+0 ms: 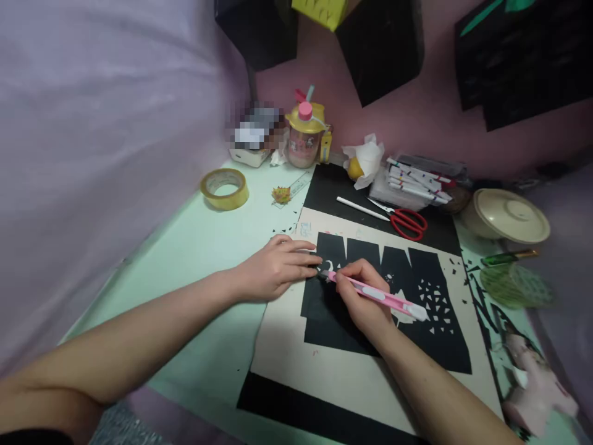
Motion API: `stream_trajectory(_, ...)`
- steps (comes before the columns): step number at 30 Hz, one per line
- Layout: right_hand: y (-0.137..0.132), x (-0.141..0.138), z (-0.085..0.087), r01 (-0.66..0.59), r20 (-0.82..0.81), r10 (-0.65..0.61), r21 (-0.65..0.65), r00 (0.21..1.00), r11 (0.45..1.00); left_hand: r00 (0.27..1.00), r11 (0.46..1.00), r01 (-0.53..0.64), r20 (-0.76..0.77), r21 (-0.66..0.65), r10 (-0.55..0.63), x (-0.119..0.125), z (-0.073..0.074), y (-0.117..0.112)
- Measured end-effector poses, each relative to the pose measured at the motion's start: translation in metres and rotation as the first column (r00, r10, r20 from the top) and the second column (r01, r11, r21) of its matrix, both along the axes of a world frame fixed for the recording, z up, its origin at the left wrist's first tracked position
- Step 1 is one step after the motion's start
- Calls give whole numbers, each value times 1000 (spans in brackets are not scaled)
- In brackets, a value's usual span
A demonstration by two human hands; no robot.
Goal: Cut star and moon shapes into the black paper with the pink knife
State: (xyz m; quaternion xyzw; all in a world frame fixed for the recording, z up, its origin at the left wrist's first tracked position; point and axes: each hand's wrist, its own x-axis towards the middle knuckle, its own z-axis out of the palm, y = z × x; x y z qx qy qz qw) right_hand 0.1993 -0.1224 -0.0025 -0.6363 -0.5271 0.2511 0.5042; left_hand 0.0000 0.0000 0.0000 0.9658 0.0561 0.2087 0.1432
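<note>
A single head-worn view looks forward and down from over the worktop's near edge, close above the left hand and right hand, facing the far wall.

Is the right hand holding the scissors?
No, the right hand grips a pink knife; the scissors lie untouched farther back.

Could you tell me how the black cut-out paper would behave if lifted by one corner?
It would probably flop: the black paper looks thin and lies flat on the tan board. Its many small cut-outs likely make it tear easily. It seems light, as the left hand steadies its edge beside the pink knife.
</note>
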Motion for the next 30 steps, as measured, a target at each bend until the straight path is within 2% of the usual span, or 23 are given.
stream_trajectory(4, -3, -2, 3, 7, 107, -12, 52, 994, 999, 996, 998, 66, -68, 15, -65, 0, -3, -1)
stream_trajectory(9, -7, -5, 3, 20, 240, -31, 48, 970, 999, 994, 998, 68, -83, -5, -69, 0, -10, 0)
stream_trajectory(13, -3, -7, -2, 2, 266, -2, 0, 964, 1000, 997, 998, 63, -51, -30, -65, 0, -15, 1)
stream_trajectory(17, 0, -7, -5, -8, 281, 5, 9, 960, 1000, 997, 997, 57, -46, -54, -59, 0, -19, 1)
stream_trajectory(30, -1, -7, -2, -21, 326, 15, 15, 945, 1000, 997, 995, 47, -57, -86, -52, -2, -21, 2)
